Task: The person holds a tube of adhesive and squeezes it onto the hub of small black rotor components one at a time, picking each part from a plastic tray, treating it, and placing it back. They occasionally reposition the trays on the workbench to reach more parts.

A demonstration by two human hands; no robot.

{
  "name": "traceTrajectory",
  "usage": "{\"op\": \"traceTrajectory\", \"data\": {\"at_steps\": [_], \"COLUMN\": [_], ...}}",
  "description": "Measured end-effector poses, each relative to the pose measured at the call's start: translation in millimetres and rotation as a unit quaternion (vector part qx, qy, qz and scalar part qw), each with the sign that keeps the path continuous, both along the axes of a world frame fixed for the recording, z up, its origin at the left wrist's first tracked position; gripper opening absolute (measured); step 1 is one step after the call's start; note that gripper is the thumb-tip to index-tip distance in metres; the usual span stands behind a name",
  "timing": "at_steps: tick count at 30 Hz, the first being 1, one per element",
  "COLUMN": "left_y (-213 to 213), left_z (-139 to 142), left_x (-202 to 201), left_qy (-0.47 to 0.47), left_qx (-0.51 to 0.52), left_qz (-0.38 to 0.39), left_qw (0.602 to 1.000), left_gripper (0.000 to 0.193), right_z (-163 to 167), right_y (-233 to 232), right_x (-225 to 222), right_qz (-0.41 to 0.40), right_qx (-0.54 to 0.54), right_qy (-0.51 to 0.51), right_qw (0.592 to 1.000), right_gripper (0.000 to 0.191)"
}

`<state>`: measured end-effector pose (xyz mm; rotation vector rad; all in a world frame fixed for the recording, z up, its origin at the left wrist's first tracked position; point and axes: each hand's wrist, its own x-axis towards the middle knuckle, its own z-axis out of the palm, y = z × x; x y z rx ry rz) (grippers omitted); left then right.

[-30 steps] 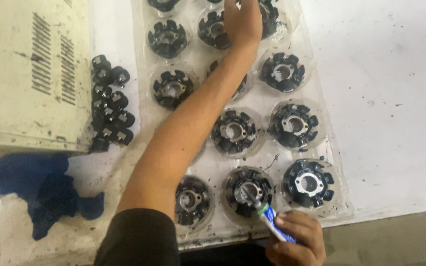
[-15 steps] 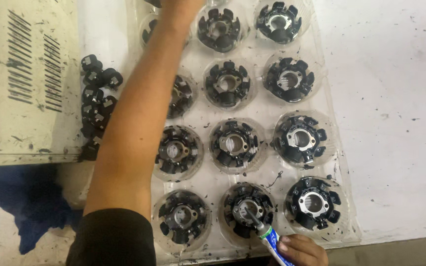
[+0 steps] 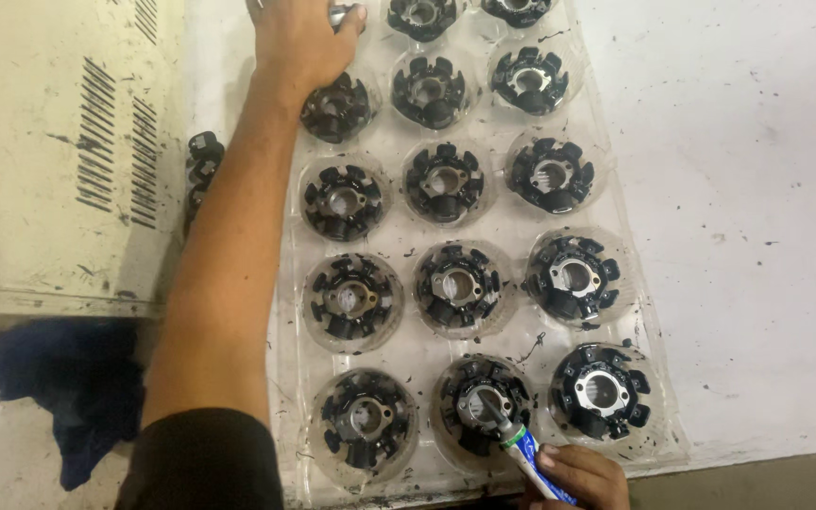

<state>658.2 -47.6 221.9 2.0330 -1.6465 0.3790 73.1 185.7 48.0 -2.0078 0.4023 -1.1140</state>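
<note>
White, speckled tabletop (image 3: 757,189) is seen from above, with a clear plastic tray (image 3: 399,212) of round pockets laid on it, each pocket seating a black toothed ring part with a metal hub. Compared with half a second earlier, the view has drifted so the tray sits further right and more of its far rows show. The left hand (image 3: 299,38), then cut off by the top edge, is now seen lying on the far-left pocket, fingers curled around a small metal piece; how firmly it is gripped cannot be told. The right hand (image 3: 578,477) is clenched around a small white and blue tube (image 3: 521,451), whose nozzle has stayed on the hub of the bottom-middle part (image 3: 484,404). A beige vented casing (image 3: 59,151) is seen at left, above a dark blue cloth (image 3: 59,387).
</note>
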Motion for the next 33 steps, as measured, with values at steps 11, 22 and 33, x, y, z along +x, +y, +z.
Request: {"op": "traceTrajectory", "data": {"at_steps": [11, 22, 33], "left_y": [216, 316, 344], "left_z": [39, 30, 23], "left_x": [-167, -281, -293], "left_qy": [0.806, 0.857, 0.688], "left_qx": [0.009, -0.300, -0.256], "left_qz": [-0.356, -0.219, -0.224], "left_qw": [0.472, 0.357, 0.641], "left_gripper": [0.049, 0.070, 0.060], "right_z": [61, 88, 136], "right_y": [12, 33, 65], "right_x": [49, 53, 75], "right_qz": [-0.031, -0.135, -0.175], "right_qx": [-0.090, 0.003, -0.019], "right_qy": [-0.062, -0.043, 0.031], "right_qw": [0.993, 0.990, 0.984], "right_gripper": [0.013, 0.038, 0.044]}}
